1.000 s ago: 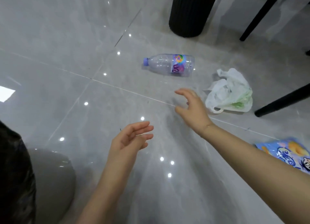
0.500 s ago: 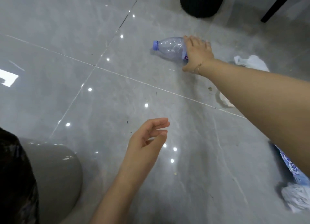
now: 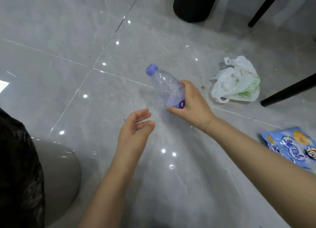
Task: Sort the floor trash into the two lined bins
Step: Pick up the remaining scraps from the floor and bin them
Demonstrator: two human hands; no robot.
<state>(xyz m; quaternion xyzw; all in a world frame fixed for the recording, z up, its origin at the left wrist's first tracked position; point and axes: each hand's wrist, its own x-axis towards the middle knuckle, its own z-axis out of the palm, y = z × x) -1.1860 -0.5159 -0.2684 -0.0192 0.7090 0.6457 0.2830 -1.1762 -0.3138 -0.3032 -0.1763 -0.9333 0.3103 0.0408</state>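
Observation:
My right hand [image 3: 189,103] grips the lower part of a clear plastic bottle [image 3: 165,84] with a purple cap, held above the floor with the cap pointing up and left. My left hand [image 3: 135,128] hovers just below and left of it, fingers relaxed and holding nothing. A crumpled white plastic bag [image 3: 236,80] lies on the floor to the right. A blue snack packet [image 3: 290,145] lies at the right edge, partly behind my right forearm. A bin with a black liner [image 3: 18,168] shows at the lower left, only partly in view.
A black ribbed cylinder [image 3: 193,4] stands at the top. Black furniture legs [image 3: 290,91] cross the right side near the white bag. The grey bin's wall [image 3: 59,168] bulges at lower left. Glossy grey floor tiles spread across the left and middle.
My right hand closed on the bottle on the floor, lifted it and drew it back toward me. My left hand stayed about where it was, fingers loose.

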